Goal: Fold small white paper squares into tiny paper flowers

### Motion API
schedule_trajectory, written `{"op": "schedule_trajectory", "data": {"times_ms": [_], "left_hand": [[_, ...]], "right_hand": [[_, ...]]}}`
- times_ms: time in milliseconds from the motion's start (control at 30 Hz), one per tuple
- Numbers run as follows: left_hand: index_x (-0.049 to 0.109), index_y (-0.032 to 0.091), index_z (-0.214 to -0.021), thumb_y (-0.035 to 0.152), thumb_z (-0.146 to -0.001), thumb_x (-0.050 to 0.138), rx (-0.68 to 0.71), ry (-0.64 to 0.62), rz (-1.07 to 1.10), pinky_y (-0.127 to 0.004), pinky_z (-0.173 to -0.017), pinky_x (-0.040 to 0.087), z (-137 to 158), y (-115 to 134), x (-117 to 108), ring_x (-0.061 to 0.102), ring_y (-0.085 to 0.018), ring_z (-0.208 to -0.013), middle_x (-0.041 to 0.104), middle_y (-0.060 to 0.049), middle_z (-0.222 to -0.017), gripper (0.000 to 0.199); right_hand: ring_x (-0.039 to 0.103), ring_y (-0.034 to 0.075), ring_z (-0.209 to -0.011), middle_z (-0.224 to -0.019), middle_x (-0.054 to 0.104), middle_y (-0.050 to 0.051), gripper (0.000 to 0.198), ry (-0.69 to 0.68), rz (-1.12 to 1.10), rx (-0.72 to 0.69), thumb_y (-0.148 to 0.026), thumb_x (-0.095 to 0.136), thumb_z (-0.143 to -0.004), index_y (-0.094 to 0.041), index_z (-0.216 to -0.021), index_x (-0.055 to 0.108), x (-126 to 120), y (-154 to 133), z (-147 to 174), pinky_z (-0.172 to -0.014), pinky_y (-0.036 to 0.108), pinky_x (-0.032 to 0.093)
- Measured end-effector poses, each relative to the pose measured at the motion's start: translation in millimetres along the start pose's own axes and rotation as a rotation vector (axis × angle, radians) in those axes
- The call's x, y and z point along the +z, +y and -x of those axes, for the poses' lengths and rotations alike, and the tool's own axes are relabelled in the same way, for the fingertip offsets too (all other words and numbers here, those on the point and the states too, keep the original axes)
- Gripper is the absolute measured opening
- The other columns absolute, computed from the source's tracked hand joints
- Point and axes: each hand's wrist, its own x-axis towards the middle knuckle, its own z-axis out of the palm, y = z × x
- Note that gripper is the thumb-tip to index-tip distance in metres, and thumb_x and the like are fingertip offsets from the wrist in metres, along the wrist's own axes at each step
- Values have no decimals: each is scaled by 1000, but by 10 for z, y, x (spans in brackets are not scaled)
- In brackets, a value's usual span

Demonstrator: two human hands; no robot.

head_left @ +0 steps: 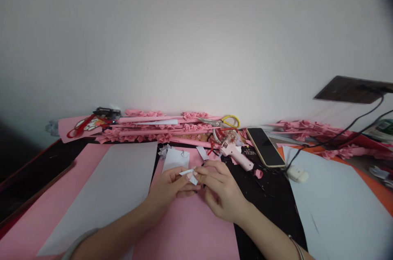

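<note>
A small folded piece of white paper (193,179) is held above the pink sheet (190,227) in the middle of the table. My left hand (172,184) grips it from the left, thumb on top and fingers beneath. From the right, my right hand (221,188) pinches the paper's edge with its fingertips. Just behind my left hand lies a white paper rectangle (175,159), with small folded bits at its corners. A narrow white strip (202,153) is behind my right hand. My fingers partly cover the folded paper.
A pink glue gun (238,155) and a phone (265,147) lie to the right. Yellow-handled scissors (219,122) rest on pink paper flower stems (147,133) along the wall. White sheets (113,194) flank both sides. A white earbud case (297,174) and black cables (353,123) are at right.
</note>
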Motion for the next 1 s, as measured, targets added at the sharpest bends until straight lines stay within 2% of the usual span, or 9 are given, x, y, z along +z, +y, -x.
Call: {"op": "schedule_trajectory", "data": {"times_ms": [200,500,633,667,733,767,833,900,1000], "left_hand": [[65,17,-92,33,-68,73,-15,-47,74,-27,-76,49,1,7,7,66,-19,-85,71,-4,-87,29],[63,16,-84,26,-67,73,21,-69,40,-23,-68,46,-11,-17,10,62,-12,-68,68,0,-69,22],[63,15,-76,27,-65,74,34,-20,-42,-24,-66,46,-13,14,31,62,-13,-67,68,-1,-68,20],[63,15,-75,28,-64,74,33,-7,-61,-25,-67,46,-13,18,34,63,-14,-68,69,-1,-69,21],[63,15,-77,29,-64,74,30,11,-95,-26,-70,47,-15,16,31,64,-15,-71,70,-3,-72,22],[64,15,-78,29,-64,74,32,16,-106,-26,-70,47,-16,11,26,64,-16,-72,70,-3,-72,22],[63,14,-79,29,-64,73,45,4,-129,-26,-68,47,-19,-4,14,64,-16,-70,69,-2,-71,23],[62,14,-81,28,-64,73,58,-27,-137,-26,-65,47,-23,-19,4,64,-16,-69,69,-2,-69,24],[58,16,-85,26,-63,73,61,-45,-136,-27,-63,48,-30,-38,-2,65,-17,-64,70,-1,-65,29]], "right_hand": [[52,25,-102,-112,63,6,51,33,-73,25,-3,47,-68,-21,-115,55,26,3,17,-89,45,42],[55,22,-99,-111,63,7,45,110,-287,66,-4,45,-71,-22,-110,58,23,-51,-10,-88,42,43],[50,24,-106,-113,59,9,35,249,-318,270,-11,45,-79,-21,-111,54,28,-40,5,-90,41,39],[51,23,-103,-111,59,9,30,311,-342,352,-13,46,-81,-20,-110,53,44,-25,14,-88,39,40],[55,18,-79,-89,59,5,13,404,-464,505,-19,45,-86,-21,-98,48,91,12,29,-71,30,44],[51,14,-65,-74,55,1,4,389,-533,575,-22,45,-87,-21,-91,46,116,29,34,-60,26,42],[40,11,-51,-59,44,-4,13,222,-638,629,-28,47,-88,-20,-79,44,157,50,33,-49,22,33],[33,9,-48,-54,40,-6,22,41,-711,631,-32,50,-86,-19,-70,42,180,51,21,-45,22,26],[33,9,-49,-55,41,-5,26,-71,-774,638,-33,54,-84,-18,-66,42,186,30,-3,-46,22,25]]}}
